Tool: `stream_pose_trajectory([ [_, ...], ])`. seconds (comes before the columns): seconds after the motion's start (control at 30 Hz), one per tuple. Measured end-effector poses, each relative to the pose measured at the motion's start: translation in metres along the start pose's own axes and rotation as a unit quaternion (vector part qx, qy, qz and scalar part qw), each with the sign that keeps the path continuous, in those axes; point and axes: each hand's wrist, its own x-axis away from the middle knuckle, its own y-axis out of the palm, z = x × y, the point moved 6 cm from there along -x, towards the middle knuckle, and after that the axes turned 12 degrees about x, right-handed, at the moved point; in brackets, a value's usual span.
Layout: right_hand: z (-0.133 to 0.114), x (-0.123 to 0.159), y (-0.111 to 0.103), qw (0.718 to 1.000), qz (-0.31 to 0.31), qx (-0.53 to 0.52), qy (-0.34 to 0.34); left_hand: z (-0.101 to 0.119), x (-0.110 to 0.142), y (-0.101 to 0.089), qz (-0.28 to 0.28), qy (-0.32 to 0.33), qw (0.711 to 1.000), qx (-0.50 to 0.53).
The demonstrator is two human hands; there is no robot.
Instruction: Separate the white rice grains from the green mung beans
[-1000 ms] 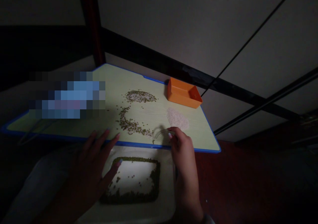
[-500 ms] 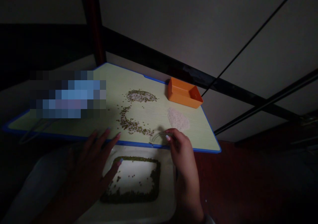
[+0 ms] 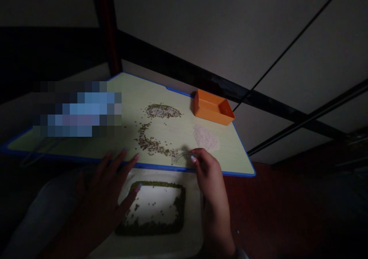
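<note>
My right hand (image 3: 208, 169) pinches a thin, clear, curved piece (image 3: 182, 156) between thumb and fingers, just above the table's front edge. Its far end comes close to a curved trail of green beans mixed with white grains (image 3: 152, 147). My left hand (image 3: 109, 186) is open, fingers spread, over the near edge and the left side of a white tray (image 3: 195, 220). Green beans (image 3: 161, 228) line that tray's inner border, with a few scattered in its middle. Farther back lies another mixed pile (image 3: 163, 110). A heap of white grains (image 3: 206, 137) lies beyond my right hand.
The pale tabletop (image 3: 184, 132) has a blue rim (image 3: 238, 173). At its back right stands an orange box (image 3: 214, 107). A pixelated patch (image 3: 83, 109) covers something at the left. Wall panels (image 3: 230, 33) rise right behind the table.
The clear piece in my right hand has tipped slightly, its free end now a little higher and farther left. My left hand stays almost where it was.
</note>
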Motion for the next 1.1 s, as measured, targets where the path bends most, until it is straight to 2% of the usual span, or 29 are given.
stream_pose_trajectory([
  [0.37,-0.0038,0.0000,0.0006,1.000,0.001,0.000,0.001,-0.0053,0.0014,0.0049,0.001,0.013,1.000,-0.004],
  [0.83,-0.0074,0.0012,0.0019,1.000,-0.020,-0.010,-0.006,-0.0018,0.0008,0.0022,0.017,0.027,0.999,0.003],
  [0.97,-0.0062,0.0012,-0.0020,1.000,-0.002,0.002,0.006,-0.0018,0.0007,0.0018,0.017,0.029,0.999,0.005],
  [1.1,-0.0057,0.0010,-0.0008,0.999,-0.020,0.023,0.015,-0.0011,0.0002,0.0013,0.015,0.020,1.000,0.005],
])
